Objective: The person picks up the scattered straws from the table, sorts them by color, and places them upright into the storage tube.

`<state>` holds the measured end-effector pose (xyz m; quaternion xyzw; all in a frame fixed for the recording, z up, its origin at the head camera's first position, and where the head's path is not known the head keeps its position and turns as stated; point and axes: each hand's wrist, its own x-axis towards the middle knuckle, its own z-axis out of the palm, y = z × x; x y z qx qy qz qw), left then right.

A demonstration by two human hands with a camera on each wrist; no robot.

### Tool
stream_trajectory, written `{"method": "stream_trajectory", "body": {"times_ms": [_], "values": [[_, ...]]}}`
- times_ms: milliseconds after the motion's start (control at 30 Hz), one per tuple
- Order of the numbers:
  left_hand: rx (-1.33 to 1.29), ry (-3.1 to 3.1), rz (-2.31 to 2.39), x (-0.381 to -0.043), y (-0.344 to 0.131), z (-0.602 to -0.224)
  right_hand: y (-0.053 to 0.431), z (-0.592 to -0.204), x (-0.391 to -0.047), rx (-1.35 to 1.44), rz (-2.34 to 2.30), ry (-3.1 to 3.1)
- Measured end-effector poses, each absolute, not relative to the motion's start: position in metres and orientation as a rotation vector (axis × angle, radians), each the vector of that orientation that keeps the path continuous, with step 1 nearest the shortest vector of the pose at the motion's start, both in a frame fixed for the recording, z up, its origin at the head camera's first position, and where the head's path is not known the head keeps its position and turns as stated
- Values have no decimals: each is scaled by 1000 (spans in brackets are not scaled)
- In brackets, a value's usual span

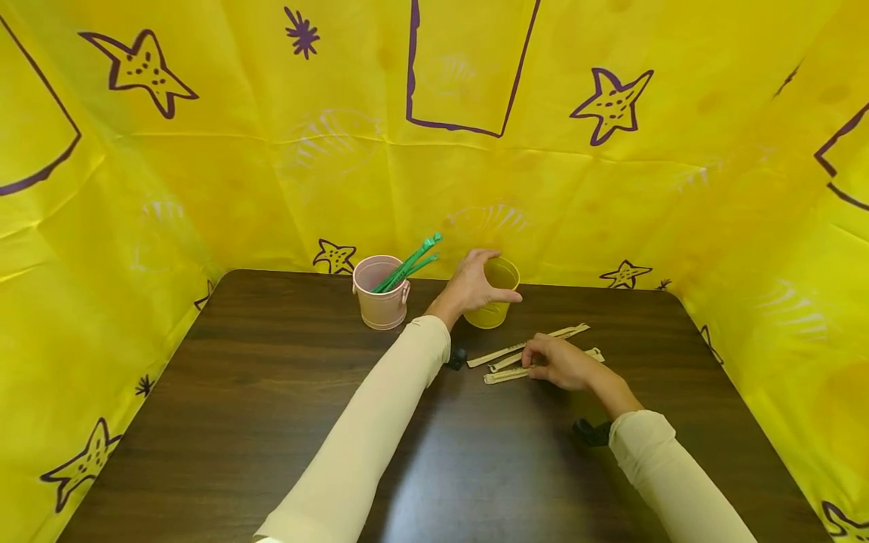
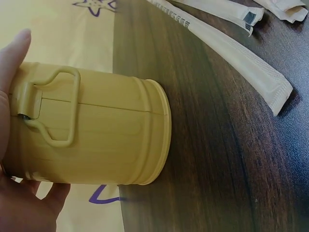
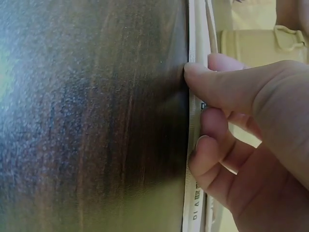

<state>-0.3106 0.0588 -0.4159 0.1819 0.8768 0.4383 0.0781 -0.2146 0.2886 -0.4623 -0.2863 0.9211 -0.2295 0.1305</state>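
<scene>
At the back of the table, my left hand (image 1: 473, 283) reaches round the upper part of a small yellow bucket (image 1: 490, 315). In the left wrist view the bucket (image 2: 106, 125) shows a wire handle, with the thumb on one side and fingers on the other. My right hand (image 1: 560, 363) is low over several cream paper-wrapped sticks. Its thumb and fingers pinch the nearest paper-wrapped stick (image 3: 192, 145), which has printed letters. Two more wrapped sticks (image 1: 498, 354) lie just behind it.
Left of the yellow bucket stands a pink bucket (image 1: 382, 311) holding green-wrapped sticks (image 1: 407, 270). The dark wooden table (image 1: 271, 415) meets a yellow cloth backdrop (image 1: 258, 166) at its back and sides.
</scene>
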Motion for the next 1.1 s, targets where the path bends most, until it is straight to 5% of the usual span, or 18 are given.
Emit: {"method": "stream_trajectory", "body": {"times_ms": [400,1100], "values": [[566,2583,1388,-312,56,-415,290,-462,-213,-1007,-682,2731],[513,2578,1373,-312,59,-418,286,-458,-203,-901,-634,2692]]}}
